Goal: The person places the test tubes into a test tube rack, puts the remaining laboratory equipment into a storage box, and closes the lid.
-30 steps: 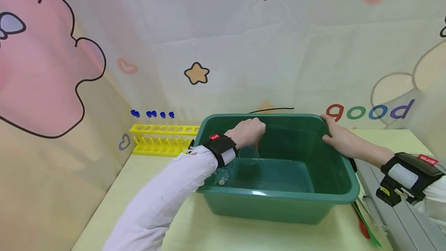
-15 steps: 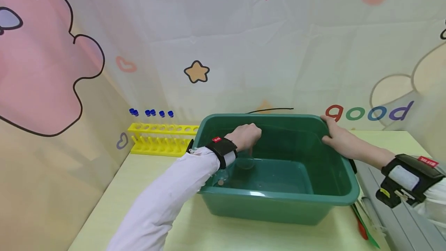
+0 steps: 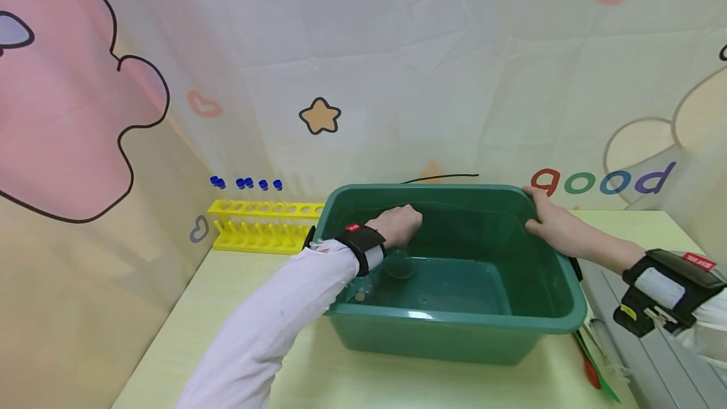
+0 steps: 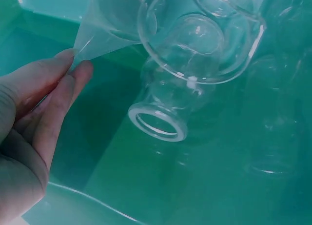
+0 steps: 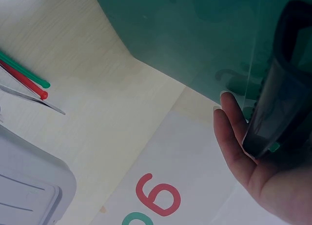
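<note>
My left hand (image 3: 396, 225) reaches down inside the large green tub (image 3: 454, 319). In the left wrist view, the thumb and fingers of this hand pinch the narrow end of a clear funnel (image 4: 108, 27), its wide mouth turned away from the fingers. Close beside it lies clear glassware: a flask with a thick lip (image 4: 157, 135) and a wide round-rimmed vessel (image 4: 258, 39) overlapping it. At the tub's far right corner, my right hand (image 3: 559, 227) holds the rim, thumb on the inner side. The right wrist view shows its fingers beside the tub's black handle (image 5: 278, 103).
A yellow test tube rack (image 3: 255, 243) holding blue-capped tubes stands left of the tub. On the right lie a grey ridged case (image 3: 642, 327), a green-handled tool (image 3: 608, 387) and a red one (image 3: 591, 371). A printed cloth (image 3: 397, 81) hangs behind the table.
My left hand has moved slightly down and left within the tub, lowering the funnel towards the bottom. My right hand stays on the rim.
</note>
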Demonstrator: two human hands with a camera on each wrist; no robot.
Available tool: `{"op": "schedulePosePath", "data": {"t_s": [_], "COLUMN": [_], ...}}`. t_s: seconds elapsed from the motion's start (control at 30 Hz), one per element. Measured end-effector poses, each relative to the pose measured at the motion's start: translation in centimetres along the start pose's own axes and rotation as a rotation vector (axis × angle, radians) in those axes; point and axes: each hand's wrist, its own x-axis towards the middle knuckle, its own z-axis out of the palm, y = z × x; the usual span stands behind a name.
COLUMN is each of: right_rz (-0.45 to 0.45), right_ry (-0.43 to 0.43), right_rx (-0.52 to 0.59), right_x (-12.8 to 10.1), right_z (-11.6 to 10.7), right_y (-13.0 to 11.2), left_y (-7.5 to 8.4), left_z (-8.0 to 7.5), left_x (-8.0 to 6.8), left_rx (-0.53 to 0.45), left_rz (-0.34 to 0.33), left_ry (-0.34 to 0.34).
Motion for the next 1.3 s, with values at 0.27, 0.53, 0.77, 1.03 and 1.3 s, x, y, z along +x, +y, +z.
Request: {"op": "schedulePosePath", "data": {"t_s": [0.27, 0.53, 0.77, 1.03, 1.3], "right_rz": [-0.002, -0.001, 0.009, 0.005, 0.000], "right_ry": [-0.001, 0.006, 0.006, 0.021, 0.022], "right_rx": [-0.001, 0.003, 0.011, 0.006, 0.004], "right_x": [0.0, -0.1, -0.2, 0.0, 0.1], "right_z": [0.0, -0.1, 0.0, 0.3, 0.2], "right_y": [0.2, 0.0, 0.0, -0.4, -0.1], "left_y": [0.0, 0.4, 0.5, 0.7, 1.0], "left_z": [0.6, 0.7, 0.7, -2.2, -8.7], "left_x": [-0.2, -0.2, -0.4, -1.1, -3.4], "left_rx": [0.017, 0.055, 0.078, 0.009, -0.017], "left_rz": [-0.001, -0.024, -0.075, -0.099, -0.014], "left_ry": [-0.024, -0.076, -0.152, -0.108, -0.007]}}
